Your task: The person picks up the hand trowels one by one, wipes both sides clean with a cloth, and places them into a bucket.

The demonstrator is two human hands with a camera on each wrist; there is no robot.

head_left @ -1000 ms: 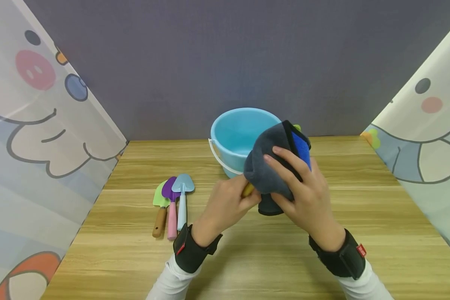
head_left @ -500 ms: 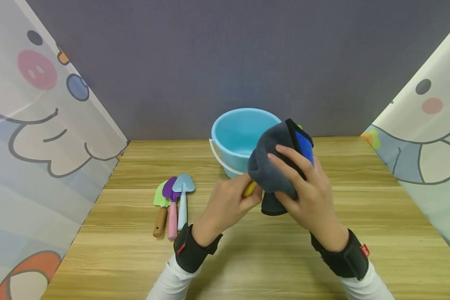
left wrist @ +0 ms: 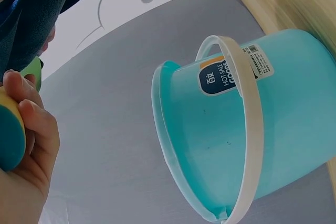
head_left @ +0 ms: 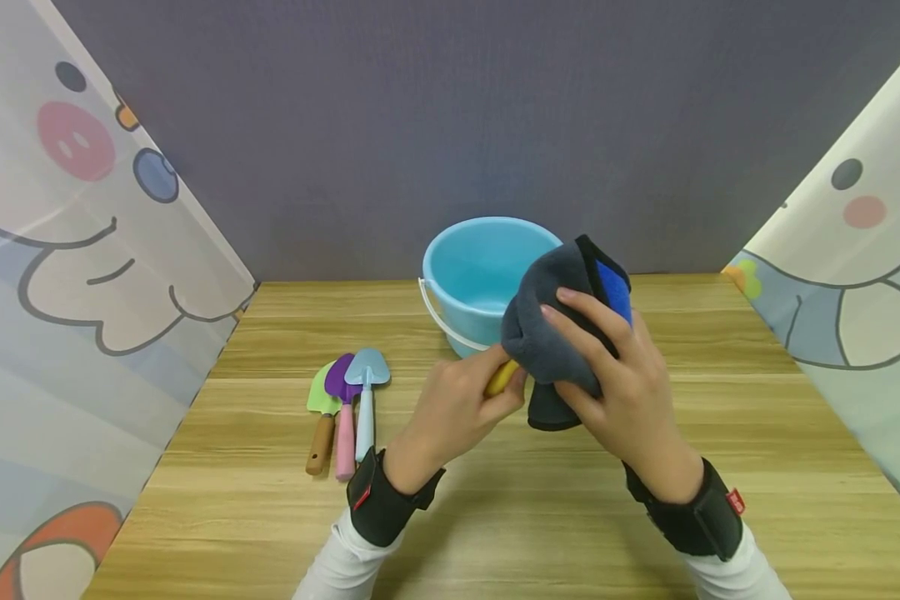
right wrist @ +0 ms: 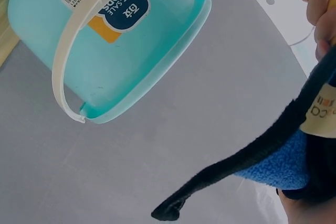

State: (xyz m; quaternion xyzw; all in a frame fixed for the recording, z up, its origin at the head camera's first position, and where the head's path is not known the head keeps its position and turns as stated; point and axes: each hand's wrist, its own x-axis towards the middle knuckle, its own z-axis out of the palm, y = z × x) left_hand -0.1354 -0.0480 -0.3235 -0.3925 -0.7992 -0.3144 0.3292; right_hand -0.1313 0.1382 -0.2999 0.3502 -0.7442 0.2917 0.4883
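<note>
Over the table, my left hand pinches the yellow handle of a tool whose far part is covered by a cloth. In the left wrist view the handle ends in a teal cap, and a bit of green peeks out beyond the fingers. My right hand grips the dark grey microfibre cloth, wrapped round the tool. The cloth's blue underside and black edging show in the right wrist view. The tool's shape inside the cloth is hidden.
Behind the hands stands a light blue bucket with its white handle hanging down in front. At left on the wooden table lie a green-bladed tool, a purple shovel with pink handle and a light blue shovel. A grey wall rises behind.
My right hand and the cloth have shifted slightly to the right along the tool, and more of the yellow handle shows. The left hand stays nearly in place.
</note>
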